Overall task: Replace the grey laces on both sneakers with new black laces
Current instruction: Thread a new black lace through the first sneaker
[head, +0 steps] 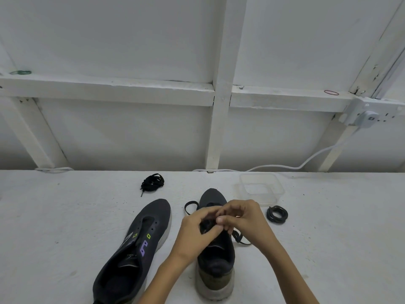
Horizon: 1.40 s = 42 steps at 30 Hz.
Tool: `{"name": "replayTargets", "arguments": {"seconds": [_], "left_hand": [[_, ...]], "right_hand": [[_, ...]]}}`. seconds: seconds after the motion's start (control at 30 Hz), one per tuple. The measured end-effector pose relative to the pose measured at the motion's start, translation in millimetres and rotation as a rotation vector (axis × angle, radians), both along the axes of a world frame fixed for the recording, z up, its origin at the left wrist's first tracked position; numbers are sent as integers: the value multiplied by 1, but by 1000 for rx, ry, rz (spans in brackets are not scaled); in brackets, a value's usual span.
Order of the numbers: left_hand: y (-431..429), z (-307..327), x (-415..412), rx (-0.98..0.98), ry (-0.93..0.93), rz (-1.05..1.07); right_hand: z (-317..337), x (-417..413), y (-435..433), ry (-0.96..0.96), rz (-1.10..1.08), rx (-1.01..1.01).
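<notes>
Two dark sneakers stand on the white surface, toes pointing away. The left sneaker (140,244) has no lace; its eyelets are bare. Over the right sneaker (215,255) both hands meet at the eyelets. My left hand (195,229) and my right hand (243,218) each pinch the black lace (190,207) threaded in that shoe; a loop shows left of the toe and an end trails out on the right. A bundled black lace (152,182) lies behind the left sneaker. A dark coiled lace (277,213) lies right of the right sneaker.
A clear plastic container (262,188) sits behind the right sneaker near the wall. A white cable (285,166) runs along the back edge up to a wall socket (368,118). The white panelled wall closes the far side.
</notes>
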<state>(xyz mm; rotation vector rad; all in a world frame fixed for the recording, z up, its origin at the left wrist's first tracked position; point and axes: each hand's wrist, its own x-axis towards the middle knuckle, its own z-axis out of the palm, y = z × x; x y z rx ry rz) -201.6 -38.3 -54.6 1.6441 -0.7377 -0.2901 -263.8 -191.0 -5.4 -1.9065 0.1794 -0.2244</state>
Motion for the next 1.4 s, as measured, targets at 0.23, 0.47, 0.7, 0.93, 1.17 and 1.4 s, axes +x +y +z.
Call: {"name": "replayTargets", "arguments": {"seconds": [0.23,0.47,0.7,0.93,1.17,1.4], "left_hand": [[-5,-6,6,23,39,-71],[-9,-6,7,56,-5,-63],[-6,-8,8,35,64,-44],[-9,-5,15,47,196,-44],[-12,-10,16,68,156,-18],[-12,-6,15,75,155,-18]], "right_hand": [[8,6,0,22,-1,-97],[50,30,-4,-151,38,83],[96,75,-17,-466,-146,385],[62,85,-29,-223,-209,155],[22,16,-24,507,135,-303],[3,14,5,123,-113,-165]]}}
